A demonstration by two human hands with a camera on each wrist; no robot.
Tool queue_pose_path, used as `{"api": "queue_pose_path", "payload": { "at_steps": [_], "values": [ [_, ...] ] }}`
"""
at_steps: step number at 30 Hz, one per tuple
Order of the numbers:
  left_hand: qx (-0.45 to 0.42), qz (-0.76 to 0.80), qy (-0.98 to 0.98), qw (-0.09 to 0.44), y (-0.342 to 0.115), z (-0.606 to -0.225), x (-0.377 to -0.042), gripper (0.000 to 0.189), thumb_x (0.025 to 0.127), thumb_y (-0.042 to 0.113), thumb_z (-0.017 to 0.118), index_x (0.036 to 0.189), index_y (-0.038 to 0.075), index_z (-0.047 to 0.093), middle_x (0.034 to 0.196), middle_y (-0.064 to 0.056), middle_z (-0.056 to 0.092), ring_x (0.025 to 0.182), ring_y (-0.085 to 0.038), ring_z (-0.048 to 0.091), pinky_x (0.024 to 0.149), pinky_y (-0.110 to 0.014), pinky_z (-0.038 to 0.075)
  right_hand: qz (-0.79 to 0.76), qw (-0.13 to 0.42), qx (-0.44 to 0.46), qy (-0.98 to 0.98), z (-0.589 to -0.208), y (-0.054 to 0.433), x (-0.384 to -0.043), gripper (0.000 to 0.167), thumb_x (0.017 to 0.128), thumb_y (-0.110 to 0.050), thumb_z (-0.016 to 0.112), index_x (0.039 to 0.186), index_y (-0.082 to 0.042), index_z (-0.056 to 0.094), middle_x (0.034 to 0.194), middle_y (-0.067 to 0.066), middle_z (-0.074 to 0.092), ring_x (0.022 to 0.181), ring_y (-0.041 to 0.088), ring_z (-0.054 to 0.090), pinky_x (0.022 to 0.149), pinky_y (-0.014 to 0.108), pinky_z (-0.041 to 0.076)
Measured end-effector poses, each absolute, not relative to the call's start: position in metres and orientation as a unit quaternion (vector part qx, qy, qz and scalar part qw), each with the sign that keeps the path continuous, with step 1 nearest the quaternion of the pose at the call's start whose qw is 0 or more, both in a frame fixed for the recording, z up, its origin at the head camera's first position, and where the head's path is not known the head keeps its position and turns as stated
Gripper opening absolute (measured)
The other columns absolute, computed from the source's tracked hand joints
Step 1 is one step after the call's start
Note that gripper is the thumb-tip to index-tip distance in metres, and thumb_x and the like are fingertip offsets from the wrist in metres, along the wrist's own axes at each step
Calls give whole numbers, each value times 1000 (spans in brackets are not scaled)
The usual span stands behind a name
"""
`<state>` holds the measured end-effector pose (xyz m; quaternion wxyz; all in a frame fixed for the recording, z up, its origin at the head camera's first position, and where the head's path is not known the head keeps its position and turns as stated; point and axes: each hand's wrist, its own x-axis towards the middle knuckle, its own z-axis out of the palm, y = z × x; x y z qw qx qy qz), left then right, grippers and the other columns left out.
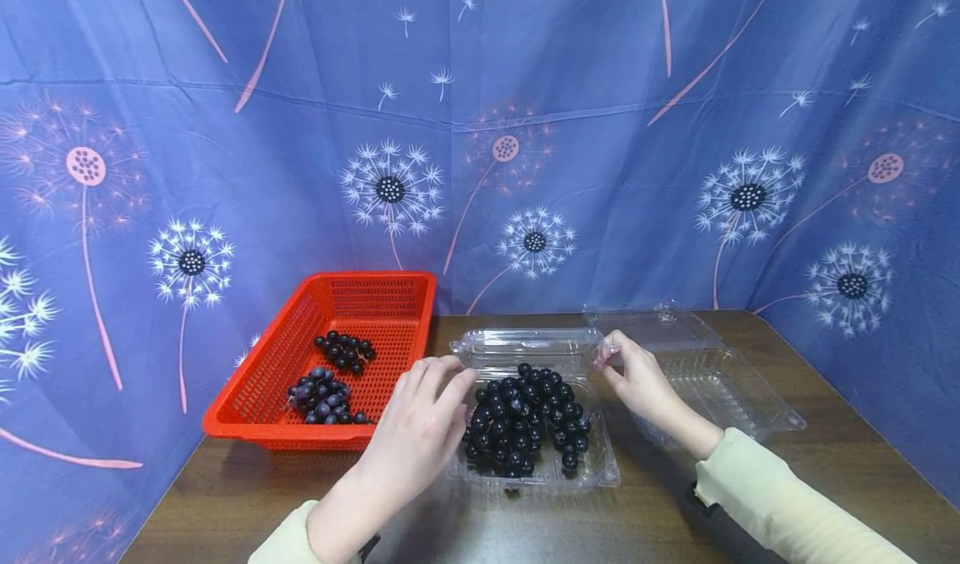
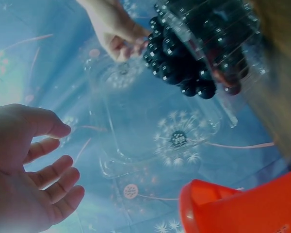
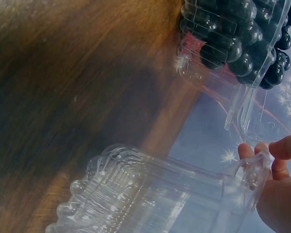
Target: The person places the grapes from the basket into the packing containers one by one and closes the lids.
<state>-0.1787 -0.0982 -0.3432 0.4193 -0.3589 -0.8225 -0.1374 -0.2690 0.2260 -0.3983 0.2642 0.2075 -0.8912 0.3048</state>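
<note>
Dark grapes [image 1: 513, 422] fill a clear plastic clamshell box [image 1: 606, 471] on the table, its hinged lid [image 1: 525, 343] raised along the far side. At the lid's right corner, my right hand [image 1: 643, 381] pinches the plastic between thumb and fingers. My left hand [image 1: 420, 418] hovers at the box's left side, partly covering it in the head view. In the left wrist view its fingers [image 2: 63, 182] are loosely spread, with nothing held and a gap between them and the lid.
To the left, a red plastic basket [image 1: 318, 441] holds two small bunches of grapes [image 1: 322, 397]. On the right lies another clear clamshell box [image 1: 750, 389], opened out, with no grapes in it. A blue dandelion-print cloth [image 1: 637, 189] hangs behind the wooden table [image 1: 525, 531].
</note>
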Motion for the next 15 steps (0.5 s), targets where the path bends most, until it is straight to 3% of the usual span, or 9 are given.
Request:
{"api": "queue_pose_path", "payload": {
  "at_steps": [15],
  "values": [
    [-350,-123,-833,410,-86,-335,-192,47,72,8,71,117,9,57,115,-10,55,105,-26,51,82,-39,44,308,286,217,-881,-404,226,-264,31,71,14,65,78,-10,48,81,0,61,79,20,66,65,30,54]
  ]
}}
